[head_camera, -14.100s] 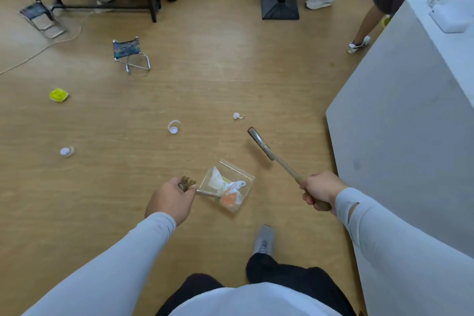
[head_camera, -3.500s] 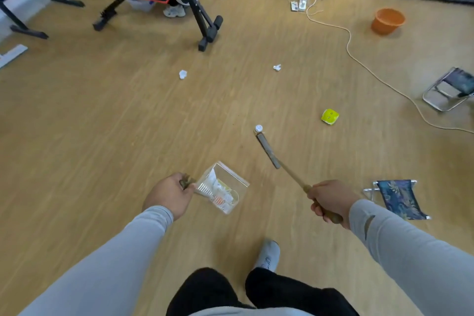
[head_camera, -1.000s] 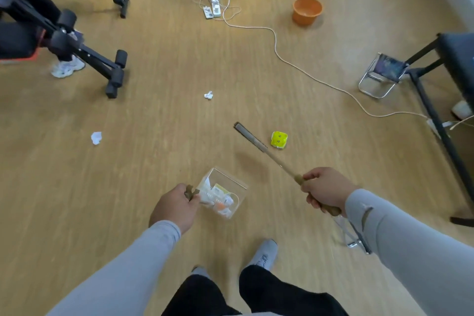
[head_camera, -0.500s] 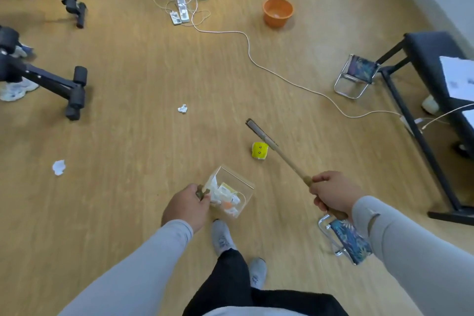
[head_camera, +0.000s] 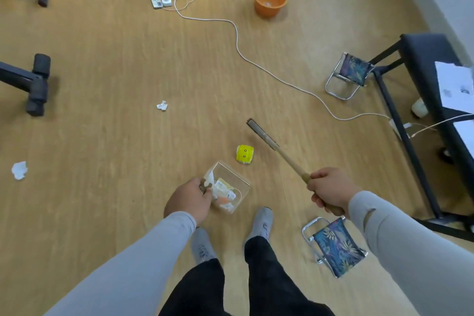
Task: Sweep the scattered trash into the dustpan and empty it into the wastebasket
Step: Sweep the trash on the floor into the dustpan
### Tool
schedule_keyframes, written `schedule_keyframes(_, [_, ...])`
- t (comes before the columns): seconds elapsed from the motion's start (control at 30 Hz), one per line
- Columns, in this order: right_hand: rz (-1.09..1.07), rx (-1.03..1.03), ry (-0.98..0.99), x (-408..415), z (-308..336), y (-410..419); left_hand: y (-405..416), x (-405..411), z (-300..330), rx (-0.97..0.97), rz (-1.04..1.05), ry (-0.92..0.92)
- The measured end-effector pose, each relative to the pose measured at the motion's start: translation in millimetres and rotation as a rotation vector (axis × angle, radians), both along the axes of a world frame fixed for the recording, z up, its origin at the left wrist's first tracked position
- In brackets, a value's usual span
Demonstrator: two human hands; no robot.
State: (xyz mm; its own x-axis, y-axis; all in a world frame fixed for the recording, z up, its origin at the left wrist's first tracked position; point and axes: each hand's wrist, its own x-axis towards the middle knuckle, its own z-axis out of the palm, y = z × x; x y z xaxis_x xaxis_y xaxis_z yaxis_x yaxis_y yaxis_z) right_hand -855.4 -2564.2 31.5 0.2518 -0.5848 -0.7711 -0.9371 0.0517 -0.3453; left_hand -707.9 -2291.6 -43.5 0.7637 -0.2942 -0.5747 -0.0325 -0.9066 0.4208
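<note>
While the person stands on the wood floor [head_camera: 102,213], the head view looks down at both hands. The left hand [head_camera: 188,200] grips the short handle of a clear dustpan [head_camera: 230,187], with its fingers curled round it. The dustpan holds white and orange bits of trash. The right hand [head_camera: 331,191] is wrapped tight round the wooden handle of a small broom [head_camera: 272,143], which points away and to the left. A yellow piece of trash [head_camera: 245,154] lies on the floor just beside the broom head and a little past the dustpan. Two white paper balls lie farther off, one [head_camera: 162,105] in the middle and one [head_camera: 19,170] far to the left. An orange wastebasket [head_camera: 269,0] stands far away, near a white cable [head_camera: 238,41]. A small folding stool [head_camera: 336,246] sits near the person's right foot.
</note>
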Motion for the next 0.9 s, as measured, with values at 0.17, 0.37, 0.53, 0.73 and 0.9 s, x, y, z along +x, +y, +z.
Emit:
schedule_keyframes(0.17, [0.08, 0.023, 0.052, 15.2, -13.3, -38.3, -43.2, -2.0, -11.7, 0.055, 0.01, 0.0])
schedule_keyframes(0.37, [0.201, 0.064, 0.084, 26.1, -36.0, -71.4, -80.7, -9.2, -21.4, 0.086, 0.047, 0.003])
schedule_keyframes(0.53, [0.342, 0.128, 0.15, 27.0, -43.5, -87.2, -95.4, -14.8, -25.0, 0.089, 0.049, 0.005])
schedule_keyframes(0.73, [0.373, 0.316, 0.212, 17.5, -16.3, -129.2, -95.7, -13.2, -24.1, 0.102, 0.053, 0.006])
schedule_keyframes(0.9, [0.337, 0.307, 0.162, 1.7, 1.9, -135.7, -90.8, -15.9, -21.7, 0.095, 0.053, 0.001])
